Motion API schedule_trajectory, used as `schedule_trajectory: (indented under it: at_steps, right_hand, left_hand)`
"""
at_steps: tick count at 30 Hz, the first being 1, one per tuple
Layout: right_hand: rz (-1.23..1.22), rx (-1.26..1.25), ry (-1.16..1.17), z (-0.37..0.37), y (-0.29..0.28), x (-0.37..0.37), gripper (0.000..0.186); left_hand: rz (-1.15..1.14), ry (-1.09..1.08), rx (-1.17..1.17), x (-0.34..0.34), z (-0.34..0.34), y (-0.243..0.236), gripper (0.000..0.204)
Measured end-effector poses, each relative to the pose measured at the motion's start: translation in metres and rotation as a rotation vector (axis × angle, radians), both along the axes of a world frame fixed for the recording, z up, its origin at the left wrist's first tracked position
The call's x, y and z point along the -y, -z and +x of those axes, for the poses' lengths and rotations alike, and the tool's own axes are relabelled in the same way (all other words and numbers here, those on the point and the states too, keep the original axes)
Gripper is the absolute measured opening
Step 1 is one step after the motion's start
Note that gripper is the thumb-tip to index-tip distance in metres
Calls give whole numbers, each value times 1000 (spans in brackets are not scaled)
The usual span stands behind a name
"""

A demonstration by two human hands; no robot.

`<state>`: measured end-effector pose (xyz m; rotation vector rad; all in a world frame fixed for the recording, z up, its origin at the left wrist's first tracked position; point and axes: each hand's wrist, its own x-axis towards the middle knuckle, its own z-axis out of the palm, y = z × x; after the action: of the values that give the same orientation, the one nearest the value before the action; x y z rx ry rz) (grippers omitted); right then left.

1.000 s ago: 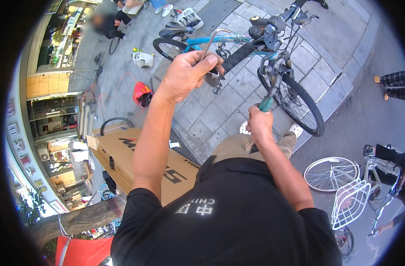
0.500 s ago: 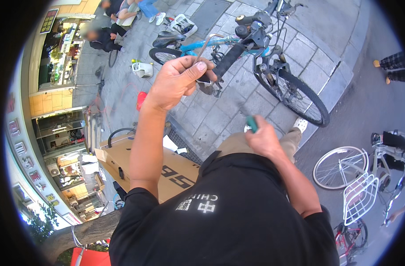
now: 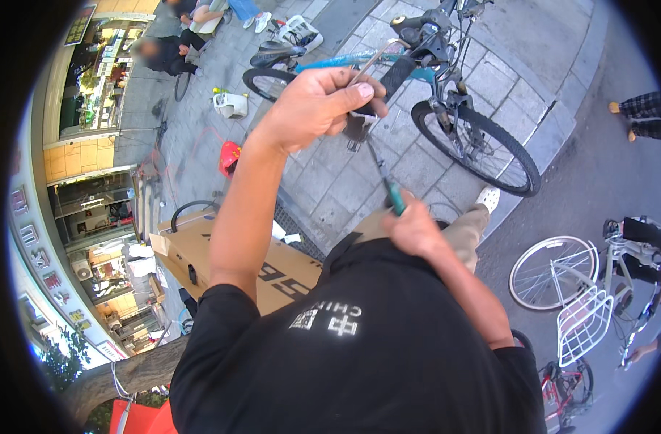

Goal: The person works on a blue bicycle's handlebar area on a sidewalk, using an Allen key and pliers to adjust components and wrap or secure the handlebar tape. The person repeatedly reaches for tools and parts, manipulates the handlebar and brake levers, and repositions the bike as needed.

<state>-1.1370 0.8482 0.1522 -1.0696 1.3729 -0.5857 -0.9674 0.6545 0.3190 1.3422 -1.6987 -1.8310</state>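
Note:
My left hand (image 3: 330,105) is closed on a thin bent metal rod (image 3: 366,69), with a dark metal part (image 3: 356,130) under its fingers. Past it are the black handlebar grip (image 3: 397,76) and handlebar of a blue bicycle (image 3: 352,59), whose front wheel (image 3: 475,148) rests on the paving. Lower and to the right, my right hand (image 3: 410,224) grips a green-handled tool (image 3: 395,197); its dark shaft points up to the part at my left hand. Whether the tip touches that part I cannot tell.
A cardboard box (image 3: 254,267), red helmet (image 3: 229,158) and white jug (image 3: 230,105) lie left. Seated people (image 3: 172,54) are at upper left, a person's legs (image 3: 638,116) at right. A white bicycle (image 3: 554,271) stands lower right; a tree trunk (image 3: 128,376) crosses lower left.
My right hand has moved left and down with the green-handled tool, away from the front fork; the tool now points at the part by my left hand, which has shifted slightly.

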Motion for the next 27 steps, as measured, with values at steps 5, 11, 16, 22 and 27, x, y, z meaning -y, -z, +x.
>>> schedule_trajectory:
  at_steps: [5,11,16,22,27]
  right_hand:
    - [78,232,383,-40,66,-6,23]
    - [242,250,465,-51,14,-3,13]
    - [187,272,514,-22,2,-8,18]
    - [190,483,666,-56,15,-11,8]
    - [113,111,355,-53,-17,-18,19]
  left_hand:
    - [-14,61,-21,-6,-7,-12,23]
    - [25,98,-62,-9,2,-11,26]
    - [0,166,-148,-10,-22,-8,24]
    - [-22,222,-125,-5,-40,-9,23]
    - [-164,273,23,3,-49,-7,28]
